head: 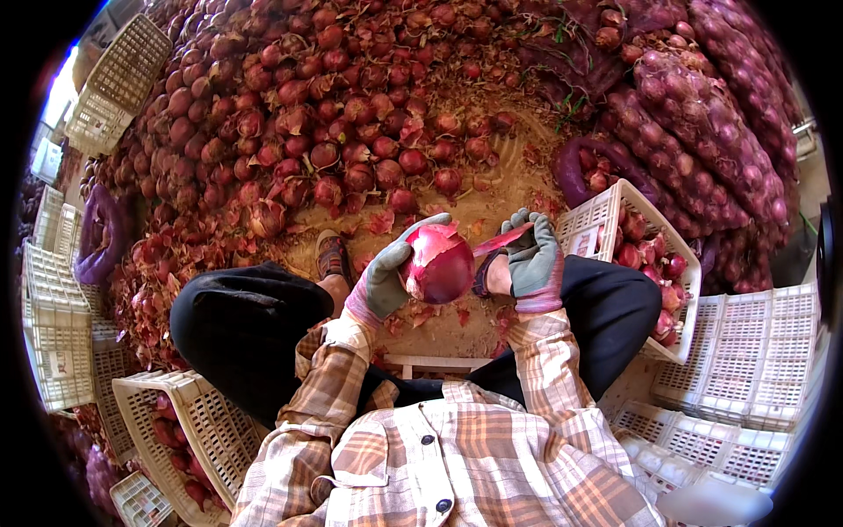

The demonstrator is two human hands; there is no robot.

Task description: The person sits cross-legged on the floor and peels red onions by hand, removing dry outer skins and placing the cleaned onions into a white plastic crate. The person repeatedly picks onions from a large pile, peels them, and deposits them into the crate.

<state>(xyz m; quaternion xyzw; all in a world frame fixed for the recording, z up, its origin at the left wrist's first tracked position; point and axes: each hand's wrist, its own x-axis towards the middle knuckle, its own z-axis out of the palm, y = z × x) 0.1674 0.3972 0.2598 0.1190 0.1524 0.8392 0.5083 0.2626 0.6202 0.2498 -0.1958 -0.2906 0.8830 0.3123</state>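
My left hand [387, 275], in a grey-green glove with a pink cuff, is closed around the left side of a large red onion [442, 265] between my knees. Loose papery skin lies over the onion's upper part. To the right of it, my right hand [532, 253], in a matching glove, holds a strip of red onion skin [502, 240] between thumb and fingers. The strip points towards the onion; whether it still touches the onion is hard to tell. Beyond my hands spreads a big heap of red onions [355, 132].
A plastic crate of onions [685, 309] stands beside my right knee, another crate [191, 421] at lower left. Filled mesh sacks [698, 105] lie at upper right. Stacked crates [737, 356] are at right, more crates [59, 329] at left. Peeled skins [151, 290] litter the floor.
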